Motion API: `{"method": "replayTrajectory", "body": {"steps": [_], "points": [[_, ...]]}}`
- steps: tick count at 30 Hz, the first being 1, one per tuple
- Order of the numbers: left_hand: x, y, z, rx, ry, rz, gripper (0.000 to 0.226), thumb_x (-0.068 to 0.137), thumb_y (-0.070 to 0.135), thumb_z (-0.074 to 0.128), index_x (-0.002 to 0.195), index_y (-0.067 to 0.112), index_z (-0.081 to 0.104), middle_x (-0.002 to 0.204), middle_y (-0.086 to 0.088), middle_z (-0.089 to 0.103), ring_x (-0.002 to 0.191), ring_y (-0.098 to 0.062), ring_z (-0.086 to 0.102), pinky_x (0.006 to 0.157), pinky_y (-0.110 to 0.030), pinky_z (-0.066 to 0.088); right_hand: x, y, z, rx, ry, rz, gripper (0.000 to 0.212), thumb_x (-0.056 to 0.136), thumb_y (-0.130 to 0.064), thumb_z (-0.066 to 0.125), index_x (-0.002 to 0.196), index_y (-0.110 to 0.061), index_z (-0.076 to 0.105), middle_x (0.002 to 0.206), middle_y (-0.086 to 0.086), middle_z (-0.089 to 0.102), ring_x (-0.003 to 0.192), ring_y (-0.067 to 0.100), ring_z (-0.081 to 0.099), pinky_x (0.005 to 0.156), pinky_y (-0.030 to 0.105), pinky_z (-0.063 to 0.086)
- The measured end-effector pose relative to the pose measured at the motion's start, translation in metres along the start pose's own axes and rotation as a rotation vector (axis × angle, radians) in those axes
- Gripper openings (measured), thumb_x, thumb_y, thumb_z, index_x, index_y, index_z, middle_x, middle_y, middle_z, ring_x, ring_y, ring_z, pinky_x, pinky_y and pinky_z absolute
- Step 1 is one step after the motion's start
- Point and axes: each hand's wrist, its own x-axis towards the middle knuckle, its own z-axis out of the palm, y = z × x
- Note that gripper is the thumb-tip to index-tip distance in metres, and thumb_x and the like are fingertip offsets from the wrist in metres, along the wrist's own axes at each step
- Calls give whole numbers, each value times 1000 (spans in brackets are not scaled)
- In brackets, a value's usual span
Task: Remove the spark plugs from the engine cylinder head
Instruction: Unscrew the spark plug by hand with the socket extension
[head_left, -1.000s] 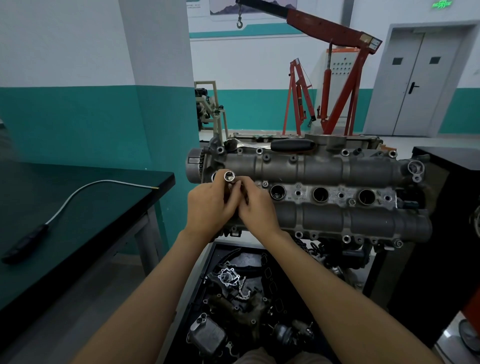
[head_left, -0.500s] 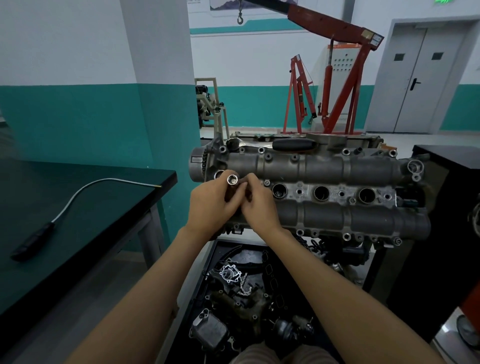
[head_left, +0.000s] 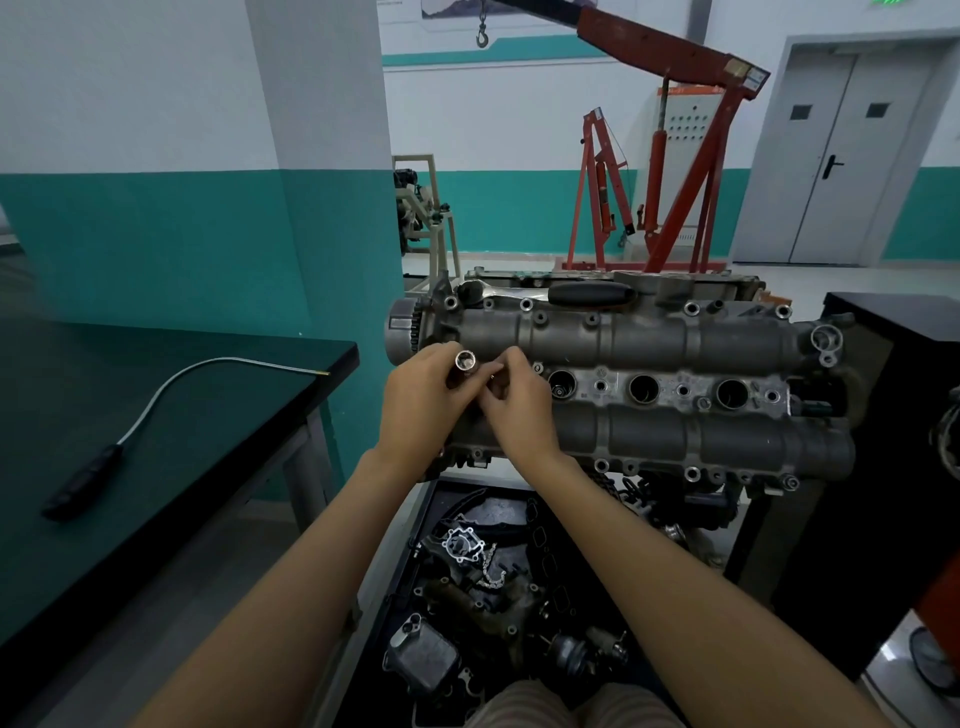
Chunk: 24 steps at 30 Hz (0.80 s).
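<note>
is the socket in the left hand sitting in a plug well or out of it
Out. The left hand holds the socket above the cylinder head, its open end facing the camera, clear of the wells.

A red engine hoist stands behind; a flexible pickup tool lies on the dark bench.

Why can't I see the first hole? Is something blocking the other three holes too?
Both hands, holding a metal socket, hide it. The other three holes on the cylinder head look uncovered.
</note>
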Motion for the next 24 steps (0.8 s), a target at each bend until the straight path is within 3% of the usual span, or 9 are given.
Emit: {"method": "replayTrajectory", "body": {"steps": [5, 8, 11, 14, 19, 22, 24], "points": [[0, 0, -1, 56, -34, 38, 32, 86, 32, 63, 69, 9, 50, 68, -1, 52, 61, -17, 48, 53, -32, 40, -2, 1, -1, -91, -4, -95, 19, 86, -8, 58, 78, -15, 42, 64, -9, 46, 55, 2, 43, 49, 16, 33], [-1, -4, -4, 144, -47, 190, 21, 84, 20, 67, 75, 5, 54, 73, -5, 52, 67, -19, 47, 59, -30, 38, -3, 3, -1, -131, -24, -139, 8, 84, -7, 57, 86, -8, 50, 72, 2, 56, 62, 16, 52, 54, 28, 39], [3, -6, -9, 121, -142, 274, 12, 83, 13, 65, 82, 4, 56, 79, -8, 55, 73, -22, 49, 66, -36, 41, -2, 2, -1, -138, -23, -112, 10, 83, -11, 59, 89, -11, 51, 80, 7, 63, 71, 22, 60, 60, 34, 46], [7, -7, -12, 63, -257, 230, 14, 87, 15, 61, 84, 6, 51, 81, -6, 52, 72, -20, 48, 62, -39, 43, 1, -3, -3, -180, -56, -85, 14, 82, -11, 58, 88, -14, 46, 78, 5, 61, 71, 24, 60, 59, 33, 45], [11, -7, -13, 86, -303, 183, 29, 90, 26, 57, 74, 16, 35, 69, 6, 38, 57, -14, 40, 50, -25, 27, 11, -10, -7, -219, -132, 45, 24, 81, -12, 58, 88, -14, 36, 73, 3, 56, 65, 21, 55, 54, 33, 42], [11, -4, -12, 73, -285, 140, 33, 90, 25, 57, 68, 16, 34, 63, 4, 39, 55, -16, 41, 50, -26, 26, 12, -11, -4, -241, -117, 75, 16, 83, -9, 53, 74, -11, 39, 69, 12, 55, 64, 28, 51, 56, 42, 40], [9, -1, -9, 62, -241, 105, 38, 90, 23, 58, 62, 19, 32, 59, 4, 39, 53, -15, 38, 50, -28, 27, 9, -10, 0, -213, -74, 72, 18, 82, -7, 51, 66, -11, 44, 65, 12, 56, 63, 28, 51, 55, 41, 39]]}}
